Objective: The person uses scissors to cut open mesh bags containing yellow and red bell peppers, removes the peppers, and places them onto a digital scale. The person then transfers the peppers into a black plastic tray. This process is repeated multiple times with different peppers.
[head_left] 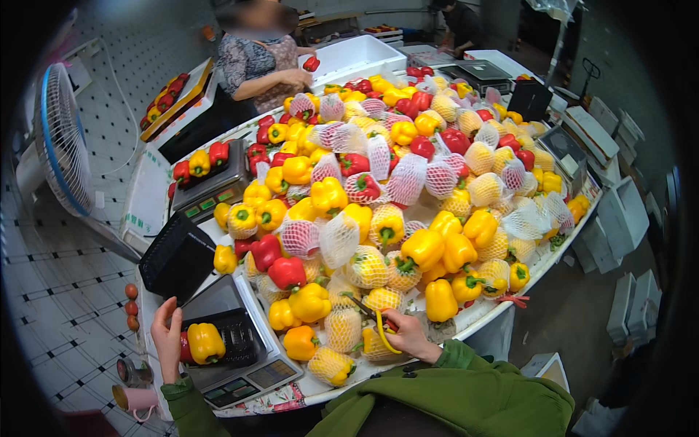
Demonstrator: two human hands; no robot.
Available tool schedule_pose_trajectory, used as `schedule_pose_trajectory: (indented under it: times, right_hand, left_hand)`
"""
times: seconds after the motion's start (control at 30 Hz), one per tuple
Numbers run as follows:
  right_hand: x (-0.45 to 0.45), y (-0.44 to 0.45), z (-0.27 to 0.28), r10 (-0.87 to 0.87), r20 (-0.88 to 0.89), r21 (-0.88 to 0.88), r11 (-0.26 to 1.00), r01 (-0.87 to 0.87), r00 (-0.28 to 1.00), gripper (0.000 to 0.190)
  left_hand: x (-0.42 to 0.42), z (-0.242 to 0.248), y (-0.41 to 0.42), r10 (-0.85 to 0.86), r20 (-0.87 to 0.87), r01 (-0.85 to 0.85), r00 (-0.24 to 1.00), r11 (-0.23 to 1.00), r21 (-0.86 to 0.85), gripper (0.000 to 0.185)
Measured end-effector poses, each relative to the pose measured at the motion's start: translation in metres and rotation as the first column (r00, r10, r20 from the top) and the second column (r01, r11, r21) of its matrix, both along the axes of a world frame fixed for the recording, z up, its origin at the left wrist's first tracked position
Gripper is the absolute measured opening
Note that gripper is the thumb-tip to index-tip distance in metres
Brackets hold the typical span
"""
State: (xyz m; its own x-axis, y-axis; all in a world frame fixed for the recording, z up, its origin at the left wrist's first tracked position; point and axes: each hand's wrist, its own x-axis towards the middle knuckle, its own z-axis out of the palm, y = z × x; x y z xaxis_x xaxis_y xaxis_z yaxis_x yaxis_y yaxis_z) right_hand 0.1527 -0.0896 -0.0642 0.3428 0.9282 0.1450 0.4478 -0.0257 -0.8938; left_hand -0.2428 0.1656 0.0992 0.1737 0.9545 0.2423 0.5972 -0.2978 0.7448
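Note:
My left hand [167, 338] is at the left end of a black plastic tray [244, 334], its fingers a little apart and nothing seen in its grasp. That tray sits on a digital weighing scale [254, 378] and holds a yellow bell pepper [206, 343] and a red one [185, 348], partly hidden. In my right hand [407, 334] is a pair of scissors [386, 331] with yellow handles, blades pointing up and left over the peppers. Below the blades lie yellow peppers in white foam nets [343, 330]. A bare orange-yellow pepper [301, 342] rests beside the scale.
A large heap of red and yellow peppers [329, 196], many netted, covers the table. Black trays [177, 257] stand behind my left hand. Another scale [210, 185] bears three peppers. A person [262, 71] across the table handles a red pepper [311, 64]. A fan [63, 139] stands left.

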Motion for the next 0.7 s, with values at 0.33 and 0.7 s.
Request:
schedule_pose_trajectory:
  times: [0.33,0.7]
  right_hand:
    - [0.088,-0.021,0.029,-0.211,-0.019,0.148,0.966,0.211,0.977,0.033]
    - [0.251,-0.063,0.011,-0.612,0.117,0.122,0.791,0.600,0.782,0.032]
  left_hand:
    - [0.196,-0.025,-0.006,-0.502,0.129,0.517,0.855,0.810,-0.278,0.028]
    - [0.432,-0.037,-0.035,-0.713,-0.098,0.714,0.694,0.700,-0.034,0.057]
